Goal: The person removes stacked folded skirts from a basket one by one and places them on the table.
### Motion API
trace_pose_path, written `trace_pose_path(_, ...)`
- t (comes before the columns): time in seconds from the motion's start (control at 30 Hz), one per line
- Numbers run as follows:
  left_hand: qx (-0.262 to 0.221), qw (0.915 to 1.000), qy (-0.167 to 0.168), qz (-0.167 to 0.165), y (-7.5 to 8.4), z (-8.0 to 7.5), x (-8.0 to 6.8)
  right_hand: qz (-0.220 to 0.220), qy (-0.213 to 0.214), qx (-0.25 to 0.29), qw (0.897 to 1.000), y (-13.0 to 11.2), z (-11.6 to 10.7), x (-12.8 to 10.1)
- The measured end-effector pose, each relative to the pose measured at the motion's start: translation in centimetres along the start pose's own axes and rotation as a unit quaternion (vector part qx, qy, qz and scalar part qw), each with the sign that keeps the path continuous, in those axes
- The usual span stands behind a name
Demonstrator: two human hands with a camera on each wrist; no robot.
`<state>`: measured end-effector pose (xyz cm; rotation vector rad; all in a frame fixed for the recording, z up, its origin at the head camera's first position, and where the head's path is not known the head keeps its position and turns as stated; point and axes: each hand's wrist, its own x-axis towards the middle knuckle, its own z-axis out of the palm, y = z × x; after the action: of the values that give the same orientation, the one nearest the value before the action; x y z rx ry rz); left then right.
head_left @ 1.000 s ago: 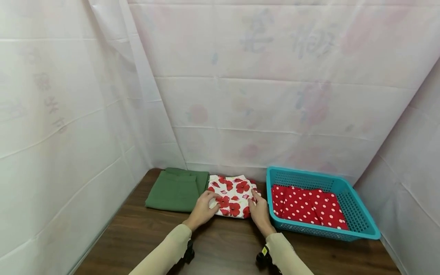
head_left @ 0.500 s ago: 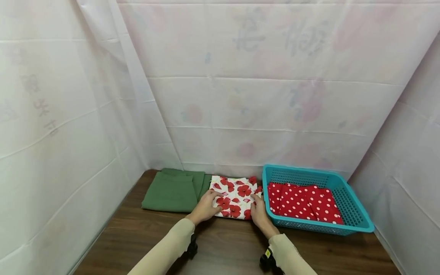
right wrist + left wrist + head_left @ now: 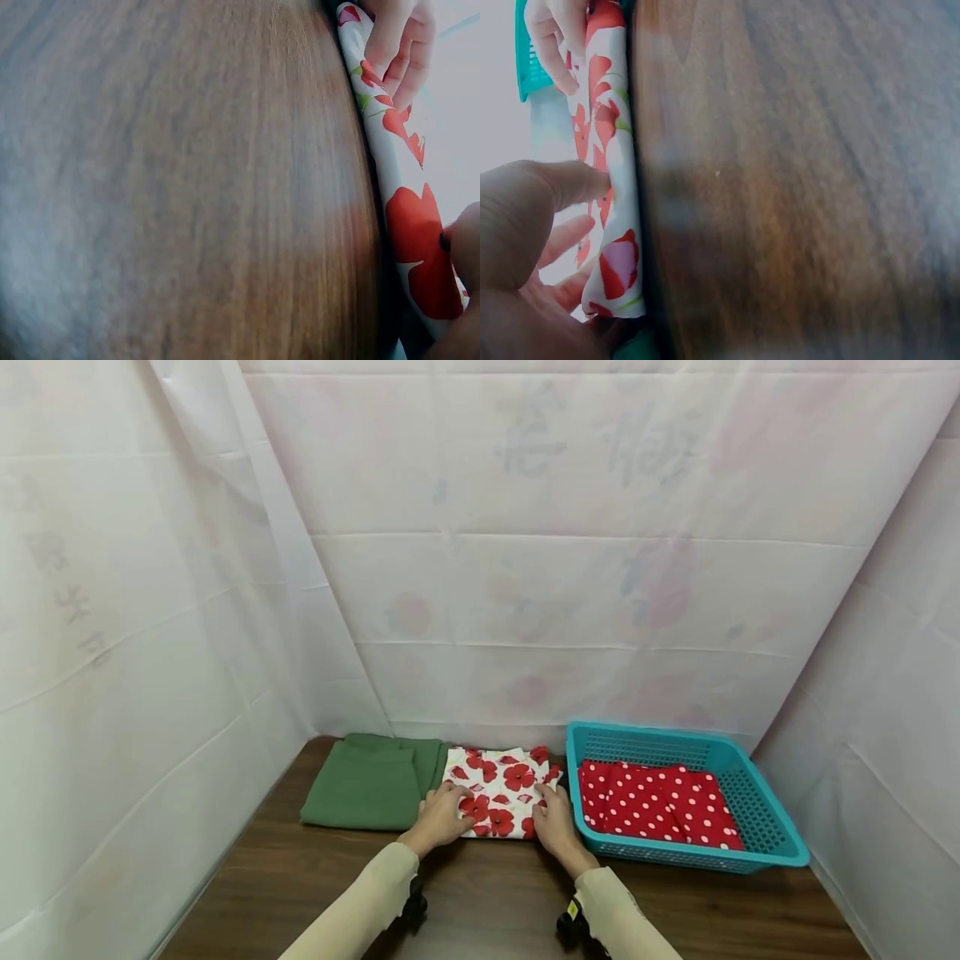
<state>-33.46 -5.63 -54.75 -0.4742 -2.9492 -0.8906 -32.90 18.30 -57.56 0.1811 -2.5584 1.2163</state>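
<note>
A folded white cloth with red flowers [image 3: 501, 789] lies flat near the back of the table. My left hand [image 3: 438, 818] rests on its left end, thumb toward the front edge. On the opposite end, my right hand [image 3: 553, 820] touches the cloth with its fingers spread over the side. In the left wrist view, the left thumb [image 3: 581, 182] presses the rolled front fold, while the other fingers reach around the end. The right wrist view shows the front fold of the floral cloth [image 3: 409, 217] low on the wood, with much of the right hand out of frame.
A folded green cloth [image 3: 363, 789] lies directly left of the floral one. On the right stands a teal plastic basket [image 3: 774, 806] holding a red polka-dot cloth [image 3: 660, 806]. White sheets [image 3: 480, 585] hang behind and at both sides of the brown wooden table [image 3: 487, 902].
The floral cloth has shifted slightly right and then back left toward the green cloth, both hands staying at its ends. The head view has turned a little to the right.
</note>
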Motion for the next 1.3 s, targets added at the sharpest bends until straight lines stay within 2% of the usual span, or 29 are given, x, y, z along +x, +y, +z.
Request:
trace_pose_path(0.07, -0.001, 0.9999, -0.012, 0.004, 0.0, -0.2, 0.1, -0.018, 0.002, -0.015, 1.0, 0.0, -0.2, 0.1)
trace_pose_path(0.2, -0.007, 0.9994, -0.033, 0.008, -0.3, -0.3, 0.1, -0.024, -0.011, -0.047, 0.999, -0.1, -0.4, -0.1)
trace_pose_path(0.37, -0.019, 0.9987, -0.046, 0.012, -0.4, -0.4, -0.7, 0.01, -0.048, -0.078, 0.996, -0.2, -0.5, -0.8)
trace_pose_path(0.5, -0.029, 0.9981, -0.052, 0.019, -0.1, -0.4, -1.7, 0.026, -0.063, -0.086, 0.994, -0.6, -0.6, -1.6)
trace_pose_path(0.63, -0.044, 0.9971, -0.06, 0.016, 0.3, -0.5, -3.2, 0.027, -0.091, -0.116, 0.989, -1.3, -0.8, -2.9)
trace_pose_path(0.83, -0.06, 0.9975, -0.038, 0.007, 0.9, -0.9, -5.1, 0.027, -0.141, -0.142, 0.98, -2.5, -1.7, -4.4)
trace_pose_path(1.1, -0.067, 0.9961, -0.043, 0.037, 2.0, -2.5, -5.8, -0.031, -0.218, -0.153, 0.963, -4.7, -4.4, -5.9)
trace_pose_path(1.3, -0.026, 0.9931, -0.07, 0.09, 3.6, -4.2, -4.4, -0.094, -0.286, -0.164, 0.939, -5.9, -7.6, -6.9)
